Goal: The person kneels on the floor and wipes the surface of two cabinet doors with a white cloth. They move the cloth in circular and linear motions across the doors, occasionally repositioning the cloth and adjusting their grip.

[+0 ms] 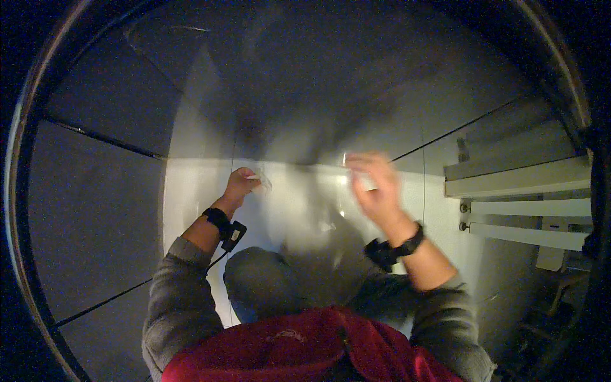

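My left hand (239, 184) is closed in a pinch, thumb and fingers pressed together. From its fingertips sticks out a small whitish, partly see-through piece (265, 183), too dim and small to name. Farther right, my right hand (380, 191) is raised and smeared by motion, its fingers curled toward the thumb. A tiny bright sliver (345, 160) shows at those fingertips; its kind cannot be made out. The hands are apart, both over a pale, brightly lit surface (197, 191).
Dark panels or tiles (95, 191) with thin seams surround the lit patch. At the right stands a pale frame (515, 178) with light bars and round fittings. My bent knee (261, 280) is below my hands. Black devices are strapped to both wrists, one with a cable.
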{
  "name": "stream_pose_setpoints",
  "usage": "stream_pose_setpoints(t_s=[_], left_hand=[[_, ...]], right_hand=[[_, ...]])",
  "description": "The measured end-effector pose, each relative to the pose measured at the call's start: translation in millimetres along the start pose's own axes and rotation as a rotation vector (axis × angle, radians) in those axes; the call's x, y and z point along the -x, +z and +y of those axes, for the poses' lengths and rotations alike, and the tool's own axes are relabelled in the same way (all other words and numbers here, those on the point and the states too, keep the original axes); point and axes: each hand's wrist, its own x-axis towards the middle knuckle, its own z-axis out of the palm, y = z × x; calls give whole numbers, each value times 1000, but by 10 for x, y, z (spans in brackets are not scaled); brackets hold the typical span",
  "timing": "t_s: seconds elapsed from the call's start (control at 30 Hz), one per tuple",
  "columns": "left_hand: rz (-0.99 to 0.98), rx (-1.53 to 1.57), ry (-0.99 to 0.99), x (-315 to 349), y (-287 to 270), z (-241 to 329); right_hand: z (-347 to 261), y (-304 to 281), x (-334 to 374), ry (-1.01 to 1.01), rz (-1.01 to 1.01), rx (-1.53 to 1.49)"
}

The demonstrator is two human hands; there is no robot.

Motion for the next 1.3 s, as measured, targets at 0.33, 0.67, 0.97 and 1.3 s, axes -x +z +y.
stream_pose_setpoints(t_s=[0.33, 0.67, 0.97, 1.3], left_hand=[[-416, -614, 335, 691, 440, 1012], [176, -1844, 1126, 765, -73, 2032], [6, -1792, 1097, 760, -184, 2090], [-19, -1770, 1005, 829, -118, 2103]], right_hand=[[-52, 1989, 874, 1154, 175, -1457], [1116, 2397, 1032, 577, 145, -444], [762, 2827, 548, 1411, 628, -1322], [741, 3101, 582, 1539, 690, -1247]])
